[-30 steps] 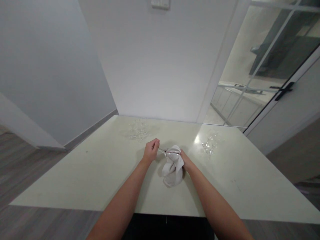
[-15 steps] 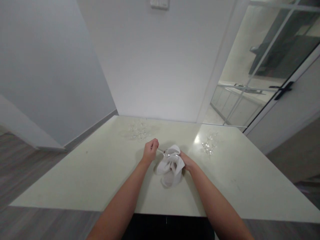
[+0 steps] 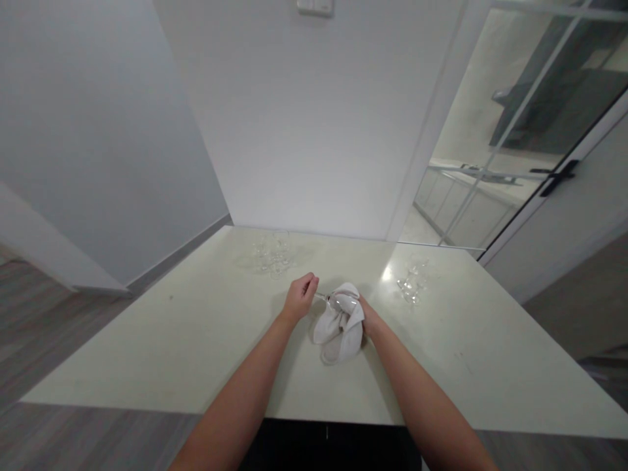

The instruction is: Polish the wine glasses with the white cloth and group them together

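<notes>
Holding glass (image 3: 344,302) by stem end in left hand (image 3: 299,297), cloth (image 3: 343,340) around bowl in right hand (image 3: 367,316), lower centre; risking snapping from hard twisting.

A crumpled white cloth (image 3: 347,343) wraps part of the bowl of a clear stemmed glass (image 3: 346,302), which is tilted nearly sideways over the pale surface (image 3: 147,353). Of the two hands, the left hand (image 3: 300,297), just left of the cloth, grasps the stem end; the right hand (image 3: 369,318) holds the cloth's right side, its fingers mostly hidden. Beyond the cloth to the left is a cluster of clear glasses (image 3: 280,254); beyond it to the right lies more glassware (image 3: 410,288), too faint to count
</notes>
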